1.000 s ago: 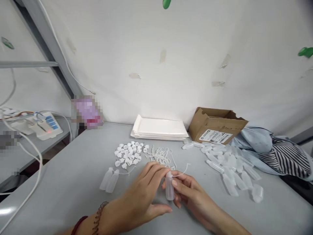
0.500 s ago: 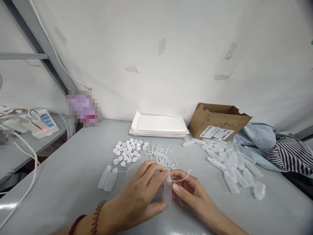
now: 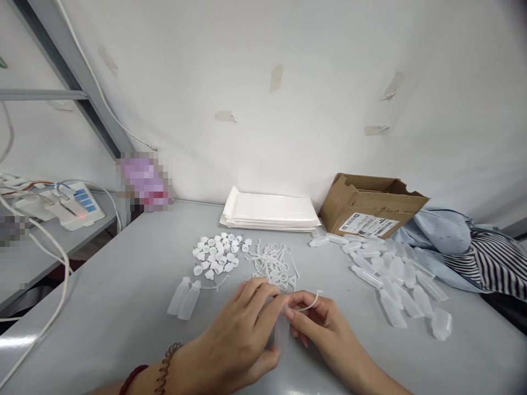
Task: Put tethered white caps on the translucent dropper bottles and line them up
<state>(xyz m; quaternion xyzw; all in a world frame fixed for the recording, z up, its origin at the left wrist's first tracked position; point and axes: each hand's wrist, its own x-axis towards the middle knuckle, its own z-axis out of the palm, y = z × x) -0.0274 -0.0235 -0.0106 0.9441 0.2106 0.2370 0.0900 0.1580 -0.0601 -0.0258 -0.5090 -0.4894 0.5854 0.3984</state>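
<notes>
A small translucent squeeze bottle [image 3: 281,332] stands upright between my hands, blurred. My left hand [image 3: 242,323] is closed round it, the fingers over its top and the thumb low on its side. My right hand [image 3: 319,323] pinches at the bottle's neck, thumb against fingers. A thin white strap [image 3: 312,303] sticks out to the right from that pinch; its ring end and the neck are mostly hidden by my fingers. Just beyond my hands lies a pile of white ring straps [image 3: 274,263]. White caps [image 3: 216,255] are heaped to its left.
Two bottles [image 3: 184,299] lie at the left, with a strap by one neck. Many loose bottles [image 3: 395,274] spread over the right of the grey table [image 3: 123,285]. White padded envelopes [image 3: 272,211] and an open cardboard box [image 3: 370,208] stand by the wall; clothing [image 3: 448,236] lies far right.
My right thumb has moved up to the bottle's neck, and my left fingers cover more of its top. The strap sticks out less to the right.
</notes>
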